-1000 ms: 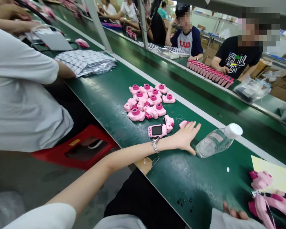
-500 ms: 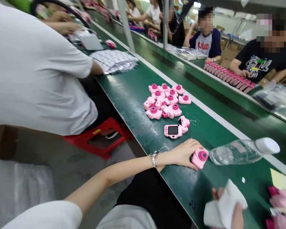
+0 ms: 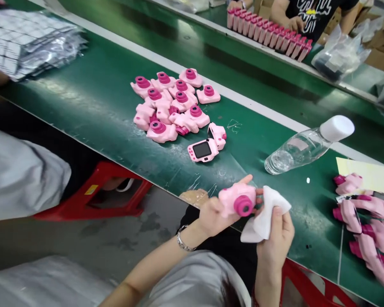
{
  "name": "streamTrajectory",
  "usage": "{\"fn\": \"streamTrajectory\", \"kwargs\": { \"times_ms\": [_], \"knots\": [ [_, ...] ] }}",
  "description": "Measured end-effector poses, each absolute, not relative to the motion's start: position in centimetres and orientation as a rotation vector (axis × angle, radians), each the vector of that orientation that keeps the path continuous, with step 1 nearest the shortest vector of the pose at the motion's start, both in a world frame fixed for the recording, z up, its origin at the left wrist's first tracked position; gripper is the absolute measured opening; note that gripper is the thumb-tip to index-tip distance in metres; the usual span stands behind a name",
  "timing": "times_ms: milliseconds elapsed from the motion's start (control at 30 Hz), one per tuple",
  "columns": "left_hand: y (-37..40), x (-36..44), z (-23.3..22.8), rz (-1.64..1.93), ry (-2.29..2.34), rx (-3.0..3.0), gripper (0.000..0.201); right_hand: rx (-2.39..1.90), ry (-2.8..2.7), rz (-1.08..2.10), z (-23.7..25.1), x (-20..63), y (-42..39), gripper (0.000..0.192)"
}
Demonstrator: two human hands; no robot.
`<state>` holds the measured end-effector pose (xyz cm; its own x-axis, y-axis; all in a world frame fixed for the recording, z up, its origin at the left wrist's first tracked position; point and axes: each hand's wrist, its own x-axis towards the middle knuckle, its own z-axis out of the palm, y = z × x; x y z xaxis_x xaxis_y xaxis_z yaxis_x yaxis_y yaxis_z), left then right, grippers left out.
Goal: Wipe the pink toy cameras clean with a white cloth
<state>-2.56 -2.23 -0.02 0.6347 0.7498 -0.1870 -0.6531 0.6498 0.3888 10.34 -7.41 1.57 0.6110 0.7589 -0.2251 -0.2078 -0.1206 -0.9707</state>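
Two hands at the near edge of a green belt (image 3: pixel 115 106), matte and scuffed with pale scratches. Left hand (image 3: pixel 216 213) curled shut around a pink toy camera (image 3: pixel 235 198): smooth glossy plastic, rounded body, a darker pink round lens ring facing forward. Right hand (image 3: pixel 275 241) just beside it, fingers pinched on a white cloth (image 3: pixel 264 215), soft and crumpled, its folded edge touching the camera's lens side. Metal link watch (image 3: pixel 182 241) on the left wrist.

Beyond the left hand, well apart, a heap (image 3: pixel 174 104) of like pink cameras, mostly lens up, stubby and rounded. Nearer, between heap and hand, one camera (image 3: pixel 202 150) lying screen up, dark glossy rectangle in a pink frame, with another tipped against it. Past the right hand, a clear plastic bottle (image 3: pixel 307 145) on its side, ribbed and see-through, wide white cap. To the right of the right hand, more pink pieces (image 3: pixel 368 221) in a loose pile beside a pale yellow sheet (image 3: pixel 368 175).

Far across the belt, a tight row of pink boxes (image 3: pixel 269 36) under another person's hand (image 3: pixel 294 23). Far left, a crinkly silver stack of foil packs (image 3: pixel 25 42). Below the belt, a red plastic stool (image 3: pixel 115 192).
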Motion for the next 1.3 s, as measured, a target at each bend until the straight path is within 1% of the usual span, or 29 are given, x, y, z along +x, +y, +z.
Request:
{"fn": "streamTrajectory", "kwargs": {
  "times_ms": [67,167,233,300,333,400,433,500,567,633,733,800,867,933,1067,1167,1300],
  "knots": [
    [-2.0,-2.8,0.6,0.798,0.325,0.19,0.087,-1.485,-0.458,0.79,2.2,11.0,-7.5,0.038],
    [-1.7,-3.0,1.1,0.816,0.389,0.239,0.076,-1.566,-0.552,0.617,2.7,11.6,-6.8,0.037],
    [-1.9,-2.7,1.2,0.837,0.483,0.335,0.07,-1.587,-0.728,0.537,3.0,11.5,-5.9,0.036],
    [-2.2,-2.2,1.3,0.885,0.587,0.415,0.069,-1.546,-1.005,0.5,3.1,11.0,-4.9,0.036],
    [-2.3,-1.9,1.4,0.919,0.635,0.436,0.068,-1.515,-1.151,0.48,3.1,10.7,-4.5,0.034],
    [-2.2,-1.6,1.7,0.987,0.707,0.437,0.064,-1.474,-1.373,0.411,3.0,10.2,-4.3,0.024],
    [-2.0,-1.5,1.8,1.008,0.727,0.414,0.062,-1.463,-1.433,0.371,2.7,10.0,-4.5,0.019],
    [-1.4,-1.7,2.2,0.997,0.731,0.328,0.06,-1.431,-1.478,0.351,2.1,9.9,-5.7,0.017],
    [-0.8,-2.1,2.4,0.931,0.686,0.207,0.058,-1.404,-1.446,0.477,1.4,10.1,-7.1,0.016],
    [-0.4,-2.5,2.6,0.872,0.622,0.091,0.055,-1.43,-1.26,0.657,1.0,10.7,-8.3,0.016],
    [-0.2,-2.8,2.8,0.855,0.553,0.014,0.055,-1.443,-0.721,0.838,1.1,11.9,-8.6,0.03],
    [-0.4,-2.8,3.0,0.862,0.541,0.026,0.059,-1.361,-0.509,0.939,1.8,12.8,-8.1,0.036],
    [-0.6,-2.8,3.3,0.867,0.551,0.056,0.062,-1.259,-0.467,1.047,2.7,13.5,-7.6,0.037],
    [-0.9,-2.7,3.6,0.868,0.57,0.082,0.065,-1.184,-0.455,1.113,3.4,13.6,-7.2,0.032],
    [-1.3,-2.6,4.1,0.845,0.592,0.12,0.068,-1.114,-0.379,1.145,4.2,12.7,-7.0,0.025],
    [-1.4,-2.4,4.3,0.855,0.604,0.166,0.069,-1.121,-0.36,1.134,4.2,11.9,-7.1,0.026],
    [-1.6,-1.8,4.0,0.947,0.669,0.309,0.077,-1.334,-0.572,0.899,4.2,11.3,-8.2,0.035]
  ]
}}
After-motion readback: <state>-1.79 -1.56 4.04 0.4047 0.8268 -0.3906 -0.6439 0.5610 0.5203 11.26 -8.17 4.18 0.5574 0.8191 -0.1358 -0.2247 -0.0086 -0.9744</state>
